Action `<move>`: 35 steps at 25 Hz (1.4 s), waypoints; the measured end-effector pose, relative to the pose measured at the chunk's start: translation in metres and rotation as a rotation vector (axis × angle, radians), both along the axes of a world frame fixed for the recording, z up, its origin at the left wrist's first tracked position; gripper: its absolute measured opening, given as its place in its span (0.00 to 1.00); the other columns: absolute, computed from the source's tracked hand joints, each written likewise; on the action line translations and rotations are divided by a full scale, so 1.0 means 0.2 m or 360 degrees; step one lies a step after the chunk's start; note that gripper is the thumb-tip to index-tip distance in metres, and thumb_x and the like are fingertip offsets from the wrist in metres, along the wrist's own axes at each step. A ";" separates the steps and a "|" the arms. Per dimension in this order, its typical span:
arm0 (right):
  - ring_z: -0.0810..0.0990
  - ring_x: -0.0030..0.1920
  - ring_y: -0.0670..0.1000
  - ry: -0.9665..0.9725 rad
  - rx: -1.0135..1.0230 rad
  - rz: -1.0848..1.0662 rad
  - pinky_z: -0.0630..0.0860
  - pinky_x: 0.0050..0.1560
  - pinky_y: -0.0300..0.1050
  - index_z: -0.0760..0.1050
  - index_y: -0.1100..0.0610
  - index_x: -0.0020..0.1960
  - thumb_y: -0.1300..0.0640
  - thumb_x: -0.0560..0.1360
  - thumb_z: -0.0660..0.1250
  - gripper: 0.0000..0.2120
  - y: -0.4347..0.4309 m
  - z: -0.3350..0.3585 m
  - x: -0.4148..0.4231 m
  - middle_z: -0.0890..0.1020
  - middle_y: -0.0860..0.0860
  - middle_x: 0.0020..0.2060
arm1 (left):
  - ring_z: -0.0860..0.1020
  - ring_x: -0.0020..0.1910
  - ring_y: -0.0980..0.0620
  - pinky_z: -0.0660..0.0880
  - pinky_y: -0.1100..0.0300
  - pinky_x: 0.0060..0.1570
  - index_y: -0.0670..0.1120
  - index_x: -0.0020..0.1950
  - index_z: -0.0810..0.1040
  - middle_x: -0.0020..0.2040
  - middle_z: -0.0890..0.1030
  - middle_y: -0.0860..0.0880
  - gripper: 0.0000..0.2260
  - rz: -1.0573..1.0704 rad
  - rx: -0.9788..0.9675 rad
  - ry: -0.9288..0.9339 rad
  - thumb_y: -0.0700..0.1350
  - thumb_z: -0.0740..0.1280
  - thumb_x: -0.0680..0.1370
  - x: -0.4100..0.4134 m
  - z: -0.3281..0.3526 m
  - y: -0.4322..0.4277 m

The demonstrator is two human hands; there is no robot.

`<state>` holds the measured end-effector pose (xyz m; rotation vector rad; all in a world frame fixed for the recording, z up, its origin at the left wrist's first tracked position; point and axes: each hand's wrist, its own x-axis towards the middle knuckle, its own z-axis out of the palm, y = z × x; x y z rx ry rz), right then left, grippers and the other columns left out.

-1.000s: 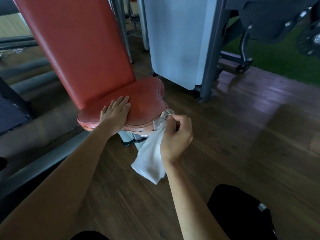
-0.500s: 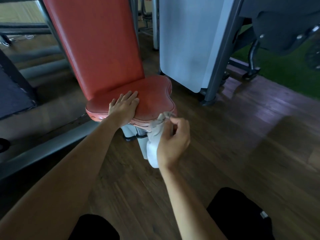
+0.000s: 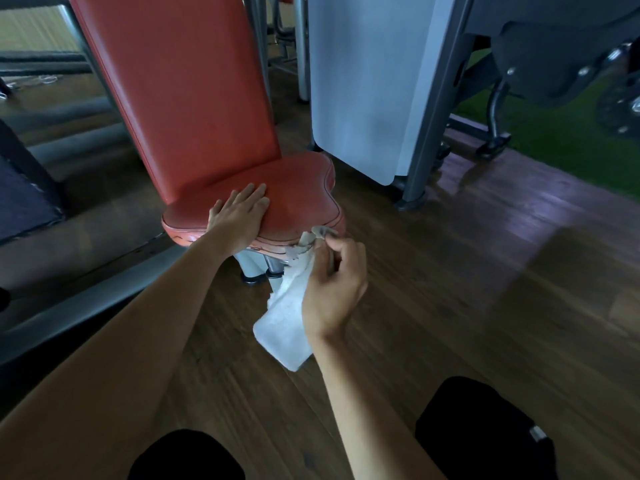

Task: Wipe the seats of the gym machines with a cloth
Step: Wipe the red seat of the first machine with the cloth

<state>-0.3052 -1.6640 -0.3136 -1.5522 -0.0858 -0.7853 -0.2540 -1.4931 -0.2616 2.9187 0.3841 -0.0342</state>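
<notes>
A red padded seat with a tall red backrest stands on a grey post at centre left. My left hand lies flat on the seat's front part, fingers together, holding nothing. My right hand is closed on a white cloth just below the seat's front right corner. The cloth's dirty upper end touches the seat's edge, and the rest hangs down toward the floor.
A light grey panel on a dark metal frame stands right behind the seat. Another dark machine sits over green turf at the far right. Grey frame rails run along the left. The floor is dark wood. My knees show at the bottom.
The right hand has kept the cloth at the seat's front right edge, with the cloth bunching up and then hanging down again. The left hand stays flat on the seat. The view has shifted slightly.
</notes>
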 end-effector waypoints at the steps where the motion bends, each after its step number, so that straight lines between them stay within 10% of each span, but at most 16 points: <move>1: 0.79 0.40 0.44 0.0029 0.0018 -0.0036 0.76 0.41 0.38 0.81 0.62 0.45 0.66 0.77 0.70 0.03 -0.03 0.00 0.06 0.80 0.52 0.40 | 0.47 0.81 0.47 0.44 0.46 0.78 0.55 0.82 0.49 0.83 0.48 0.52 0.22 0.0010 -0.0016 -0.0013 0.51 0.44 0.87 0.00 0.00 0.00; 24: 0.78 0.39 0.45 0.0136 0.0086 -0.0014 0.76 0.39 0.42 0.79 0.59 0.45 0.66 0.76 0.69 0.04 -0.10 0.02 0.17 0.80 0.52 0.40 | 0.49 0.81 0.49 0.45 0.48 0.78 0.56 0.82 0.52 0.82 0.52 0.54 0.22 0.0070 -0.0145 -0.0139 0.53 0.44 0.86 0.01 -0.03 0.01; 32: 0.78 0.39 0.45 0.0239 -0.0703 0.0503 0.75 0.39 0.41 0.78 0.55 0.43 0.57 0.77 0.71 0.05 -0.30 0.22 0.15 0.79 0.46 0.39 | 0.48 0.81 0.48 0.44 0.49 0.78 0.53 0.82 0.53 0.82 0.51 0.52 0.23 0.0007 -0.0239 -0.0091 0.54 0.46 0.86 -0.03 -0.01 0.03; 35: 0.80 0.41 0.46 0.0129 -0.0859 0.0527 0.77 0.41 0.45 0.81 0.55 0.45 0.52 0.77 0.71 0.06 -0.22 0.41 0.26 0.81 0.47 0.40 | 0.58 0.79 0.46 0.50 0.50 0.79 0.51 0.79 0.64 0.80 0.62 0.50 0.22 0.0036 -0.0760 -0.0257 0.53 0.56 0.85 -0.10 0.01 0.08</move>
